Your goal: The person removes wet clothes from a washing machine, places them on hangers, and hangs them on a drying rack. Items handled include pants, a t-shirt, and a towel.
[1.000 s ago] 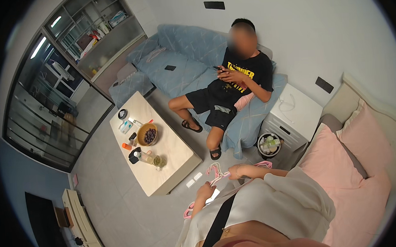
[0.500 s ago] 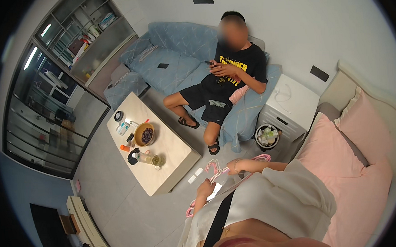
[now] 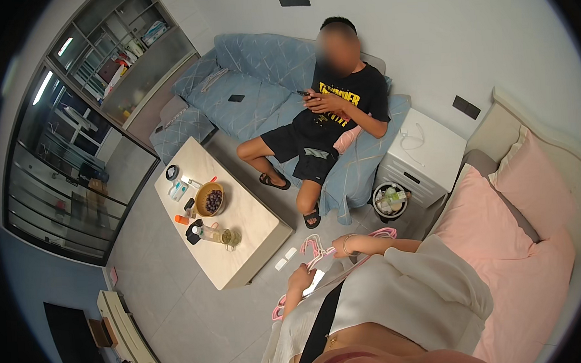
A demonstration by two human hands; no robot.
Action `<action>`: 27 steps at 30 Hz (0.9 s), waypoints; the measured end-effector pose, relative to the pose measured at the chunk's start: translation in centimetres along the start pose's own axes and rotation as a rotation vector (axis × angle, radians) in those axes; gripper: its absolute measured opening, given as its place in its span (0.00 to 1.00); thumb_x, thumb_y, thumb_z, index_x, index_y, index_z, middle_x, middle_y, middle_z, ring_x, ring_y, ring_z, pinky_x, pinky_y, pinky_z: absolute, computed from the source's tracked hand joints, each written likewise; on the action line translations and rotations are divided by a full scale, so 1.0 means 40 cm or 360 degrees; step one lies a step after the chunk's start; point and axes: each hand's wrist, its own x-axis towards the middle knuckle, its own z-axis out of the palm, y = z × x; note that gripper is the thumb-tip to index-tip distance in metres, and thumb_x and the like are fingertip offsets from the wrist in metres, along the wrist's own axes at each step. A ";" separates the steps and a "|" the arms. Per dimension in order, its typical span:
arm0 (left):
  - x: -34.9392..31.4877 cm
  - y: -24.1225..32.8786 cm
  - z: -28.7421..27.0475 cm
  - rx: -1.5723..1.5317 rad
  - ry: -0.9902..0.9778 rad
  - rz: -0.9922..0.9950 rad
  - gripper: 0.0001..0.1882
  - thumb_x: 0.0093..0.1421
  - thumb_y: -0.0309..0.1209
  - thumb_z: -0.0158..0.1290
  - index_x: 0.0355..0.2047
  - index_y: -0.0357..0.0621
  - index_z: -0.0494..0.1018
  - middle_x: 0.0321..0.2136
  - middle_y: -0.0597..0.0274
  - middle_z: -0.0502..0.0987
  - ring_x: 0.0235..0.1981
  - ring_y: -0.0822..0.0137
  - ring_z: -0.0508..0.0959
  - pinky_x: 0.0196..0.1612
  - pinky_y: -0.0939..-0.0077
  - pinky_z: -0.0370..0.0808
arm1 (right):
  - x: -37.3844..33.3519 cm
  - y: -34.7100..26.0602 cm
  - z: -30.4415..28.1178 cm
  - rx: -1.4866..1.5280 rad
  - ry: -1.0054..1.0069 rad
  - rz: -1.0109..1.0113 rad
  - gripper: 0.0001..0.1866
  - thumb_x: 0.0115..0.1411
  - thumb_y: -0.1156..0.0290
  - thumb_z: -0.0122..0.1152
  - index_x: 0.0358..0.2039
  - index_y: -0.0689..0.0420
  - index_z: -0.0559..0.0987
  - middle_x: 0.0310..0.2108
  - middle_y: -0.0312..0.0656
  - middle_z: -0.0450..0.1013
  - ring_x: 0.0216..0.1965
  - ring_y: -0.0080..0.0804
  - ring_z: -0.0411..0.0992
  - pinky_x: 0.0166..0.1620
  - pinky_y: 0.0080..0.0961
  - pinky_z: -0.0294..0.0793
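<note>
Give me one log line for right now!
left hand: holding pink-and-white clothes hangers | right hand: holding clothes hangers too | coffee table: ahead-left | person: seated on blue sofa

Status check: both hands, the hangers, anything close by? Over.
Left hand, right hand: both closed on pink-and-white hangers. Hooks bunched, pointing forward. Coffee table ahead-left, bin ahead-right.

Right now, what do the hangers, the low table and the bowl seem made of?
Hangers: probably plastic, or coated wire; thin, smooth, pink and white.
Low table: stone or stone-look laminate, smooth, by its pale, faintly veined top.
Bowl: perhaps wood or plastic, plain yellow-brown; any grain is too small to tell.
</note>
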 end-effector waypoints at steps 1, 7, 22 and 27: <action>0.000 0.000 0.000 0.0001 0.0002 -0.0001 0.23 0.52 0.48 0.50 0.34 0.38 0.70 0.33 0.43 0.75 0.38 0.46 0.75 0.39 0.56 0.71 | 0.000 0.000 0.000 -0.0001 -0.0001 0.0000 0.26 0.53 0.53 0.53 0.42 0.64 0.74 0.38 0.56 0.73 0.41 0.48 0.72 0.45 0.37 0.70; -0.012 0.008 -0.005 -0.0011 0.0006 -0.0015 0.23 0.53 0.49 0.50 0.34 0.38 0.70 0.33 0.43 0.75 0.38 0.46 0.75 0.39 0.56 0.71 | 0.002 0.002 0.005 0.0004 0.0002 -0.0012 0.26 0.52 0.53 0.54 0.42 0.64 0.74 0.38 0.56 0.73 0.41 0.48 0.72 0.45 0.37 0.70; -0.009 0.011 -0.010 -0.0022 0.0007 -0.0019 0.23 0.52 0.48 0.51 0.34 0.38 0.70 0.33 0.42 0.75 0.38 0.46 0.75 0.39 0.56 0.71 | 0.003 0.000 0.000 0.0005 -0.0022 0.0032 0.27 0.52 0.53 0.54 0.43 0.64 0.73 0.40 0.56 0.72 0.42 0.48 0.72 0.46 0.37 0.70; -0.005 0.014 -0.015 -0.0013 0.0001 -0.0037 0.23 0.52 0.48 0.51 0.34 0.38 0.70 0.34 0.42 0.75 0.38 0.45 0.75 0.40 0.56 0.71 | 0.007 0.003 -0.003 0.0000 -0.0023 0.0016 0.27 0.52 0.53 0.54 0.44 0.64 0.73 0.42 0.56 0.72 0.44 0.48 0.71 0.46 0.38 0.69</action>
